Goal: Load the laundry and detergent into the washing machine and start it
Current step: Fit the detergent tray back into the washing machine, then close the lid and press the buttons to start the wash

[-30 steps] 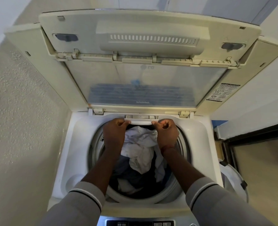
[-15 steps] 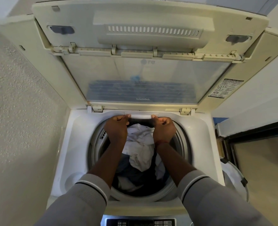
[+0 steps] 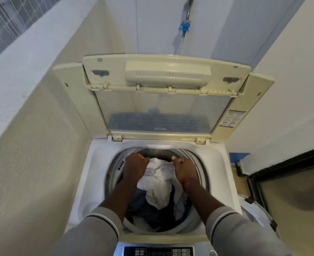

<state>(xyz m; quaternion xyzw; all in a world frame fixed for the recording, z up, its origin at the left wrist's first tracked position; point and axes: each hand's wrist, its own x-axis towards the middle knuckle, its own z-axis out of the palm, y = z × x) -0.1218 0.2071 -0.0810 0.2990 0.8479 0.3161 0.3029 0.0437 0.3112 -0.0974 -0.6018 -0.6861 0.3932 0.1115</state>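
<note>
The one washing machine is a top-loader with its drum open to view. In the drum lies the laundry: one crumpled white cloth on top and dark garments beneath and in front of it; how many dark pieces there are cannot be told.

Two hands reach over the far half of the drum. The left hand hangs just beside the white cloth's left edge, and the right hand is at its right edge. The fingers of both are curled into fists, thumbs turned inward, and nothing shows in either grip. Both forearms cross the drum mouth and hide part of the load. There are two grey sleeves, each with a striped cuff.

At the back rim sits one closed detergent drawer. Behind it the single lid stands raised, folded in two panels, with one warning label on its right. One control panel shows at the near edge.

One blue tap fitting hangs on the wall above. A rough wall stands close on the left, and a dark-framed door on the right.
</note>
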